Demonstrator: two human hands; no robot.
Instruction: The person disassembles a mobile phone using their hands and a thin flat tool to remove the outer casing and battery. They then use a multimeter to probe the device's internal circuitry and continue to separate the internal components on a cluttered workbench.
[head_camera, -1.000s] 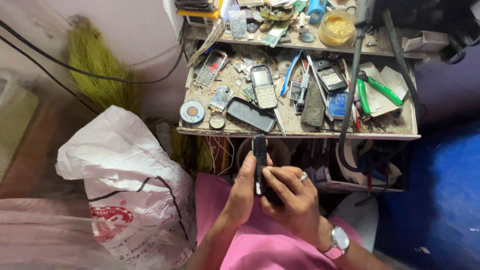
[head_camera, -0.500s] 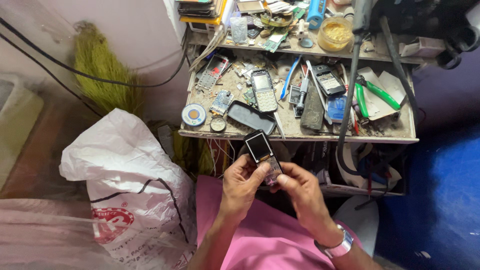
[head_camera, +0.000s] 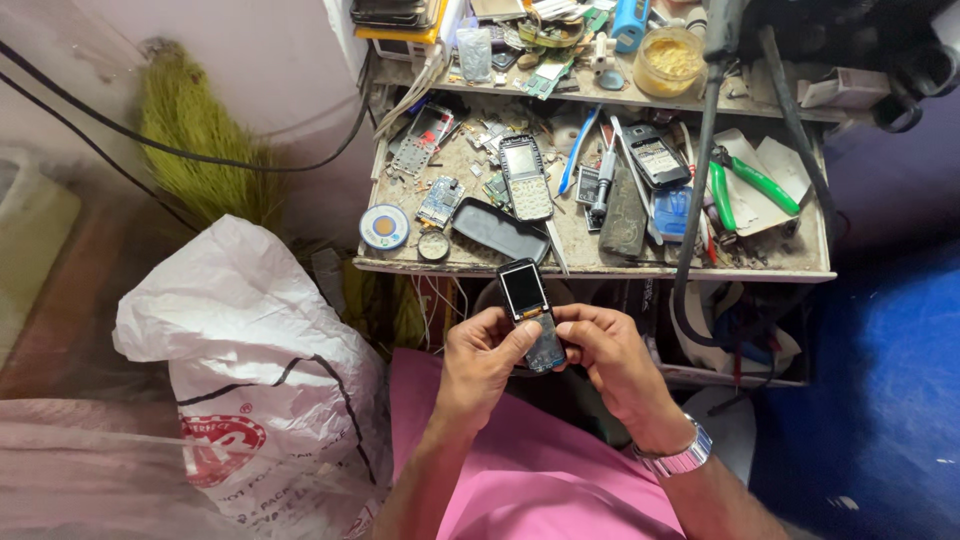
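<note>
head view: both hands grip a small stripped keypad phone w/ dark screen (head_camera: 530, 315), left hand (head_camera: 485, 355) & right hand (head_camera: 607, 350) clenched on its sides, above pink lap, just below the cluttered dusty wooden workbench (head_camera: 600, 262). white plastic sack (head_camera: 255, 370) at left; green-handled pliers (head_camera: 745, 185), black phone cover (head_camera: 500, 230) on bench.

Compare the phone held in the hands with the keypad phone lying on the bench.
The held phone is gripped by the left hand and right hand below the bench edge; the bench phone lies flat and untouched among parts. The held phone's lower half shows no keys; the bench phone shows a full pale keypad. Both are small bar phones with a dark screen on top.
</note>
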